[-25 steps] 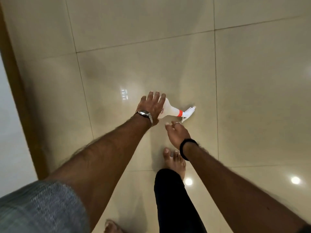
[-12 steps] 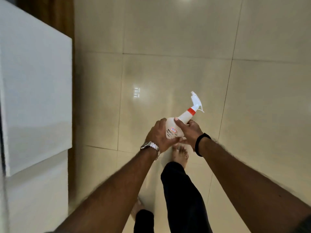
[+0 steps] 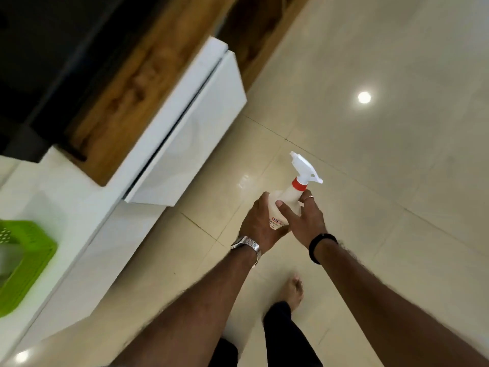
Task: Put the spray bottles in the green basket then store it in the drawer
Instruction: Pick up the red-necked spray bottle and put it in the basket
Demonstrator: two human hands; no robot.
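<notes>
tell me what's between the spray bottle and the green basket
In the head view, only bare floor tile and the white cabinet top separate the spray bottle from the green basket.

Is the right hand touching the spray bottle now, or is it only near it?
Touching. The head view shows the right hand with its thumb pressed across the bottle body and a ringed finger against its shoulder, below the red collar.

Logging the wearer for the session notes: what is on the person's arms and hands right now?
Both forearms are bare, no sleeves in view. The left hand has a silver metal-link wristwatch at the wrist. The right hand has a plain black band around the wrist and a thin ring on one finger. No gloves on either hand.
</notes>
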